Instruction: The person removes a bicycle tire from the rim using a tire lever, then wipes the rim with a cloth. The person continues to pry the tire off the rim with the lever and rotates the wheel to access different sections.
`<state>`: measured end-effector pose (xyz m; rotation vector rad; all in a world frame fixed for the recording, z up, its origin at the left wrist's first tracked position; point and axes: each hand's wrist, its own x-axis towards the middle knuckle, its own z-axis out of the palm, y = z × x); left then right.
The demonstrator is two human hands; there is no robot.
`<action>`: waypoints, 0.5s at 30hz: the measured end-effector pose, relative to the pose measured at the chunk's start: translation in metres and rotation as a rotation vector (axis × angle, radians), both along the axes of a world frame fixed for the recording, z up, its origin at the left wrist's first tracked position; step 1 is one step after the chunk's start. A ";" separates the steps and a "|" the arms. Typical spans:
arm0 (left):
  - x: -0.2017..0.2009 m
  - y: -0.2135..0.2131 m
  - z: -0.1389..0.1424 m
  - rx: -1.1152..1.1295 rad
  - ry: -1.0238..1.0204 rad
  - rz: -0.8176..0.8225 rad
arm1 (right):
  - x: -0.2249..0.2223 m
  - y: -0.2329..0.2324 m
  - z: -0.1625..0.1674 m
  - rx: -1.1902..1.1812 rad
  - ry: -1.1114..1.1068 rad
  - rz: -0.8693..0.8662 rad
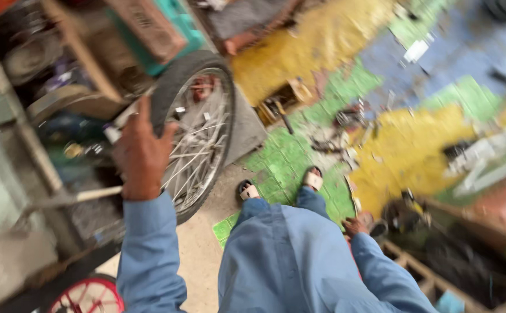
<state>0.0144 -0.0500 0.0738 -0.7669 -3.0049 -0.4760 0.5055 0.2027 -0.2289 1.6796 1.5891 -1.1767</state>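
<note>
At the left centre of the frame the person's left hand (141, 153), in a blue sleeve, is raised with its back to the camera and its fingers curled over the rim of a black-tyred bicycle wheel with silver spokes (198, 130); it appears to grip the tyre at the wheel's left edge, though motion blur hides the fingertips. The wheel stands nearly upright, its plane tilted slightly, reaching from upper centre-left down toward the pale floor, just right of the hand. The right hand (358, 224) is low at the right of centre, well apart from the wheel, resting near a dark cluttered bench edge; whether it is clenched on anything I cannot tell. Below lie sandalled feet (279, 184) on green and yellow patterned floor tiles (299, 150) strewn with small parts. A red-rimmed wheel (88, 295) shows at lower left, beside crowded shelves (50, 87).
</note>
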 end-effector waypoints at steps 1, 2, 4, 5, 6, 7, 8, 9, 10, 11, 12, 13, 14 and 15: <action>0.003 0.000 -0.001 0.055 0.058 -0.038 | -0.006 0.011 0.004 0.042 0.016 0.092; 0.007 0.000 -0.001 0.103 0.124 -0.073 | -0.014 0.023 0.006 -0.007 0.034 -0.033; 0.021 -0.003 -0.002 0.144 0.065 -0.010 | -0.019 0.045 0.010 -0.068 0.101 -0.198; 0.027 -0.006 -0.003 0.110 0.021 0.048 | -0.024 0.054 0.007 -0.072 0.160 -0.251; 0.034 -0.009 -0.003 0.083 -0.028 0.100 | -0.028 0.062 0.004 -0.079 0.157 -0.222; 0.039 -0.014 -0.004 0.060 -0.081 0.146 | -0.031 0.070 0.001 -0.082 0.153 -0.199; 0.043 -0.019 -0.004 0.117 -0.044 0.119 | -0.035 0.077 -0.001 -0.084 0.151 -0.182; 0.045 -0.025 -0.004 0.172 -0.006 0.086 | -0.039 0.083 -0.004 -0.076 0.132 -0.107; 0.046 -0.031 -0.005 0.224 0.033 0.048 | -0.045 0.087 -0.005 -0.069 0.113 -0.036; 0.047 -0.036 -0.006 0.248 0.047 0.023 | -0.051 0.089 -0.005 -0.061 0.093 0.034; 0.045 -0.040 -0.006 0.272 0.062 -0.001 | -0.060 0.091 -0.004 -0.065 0.103 0.043; 0.043 -0.044 -0.008 0.295 0.075 -0.025 | -0.069 0.091 -0.003 -0.071 0.111 0.052; 0.041 -0.046 -0.009 0.288 0.059 -0.034 | -0.078 0.090 -0.002 -0.076 0.121 0.060; 0.037 -0.047 -0.011 0.281 0.044 -0.045 | -0.087 0.089 0.000 -0.074 0.166 0.092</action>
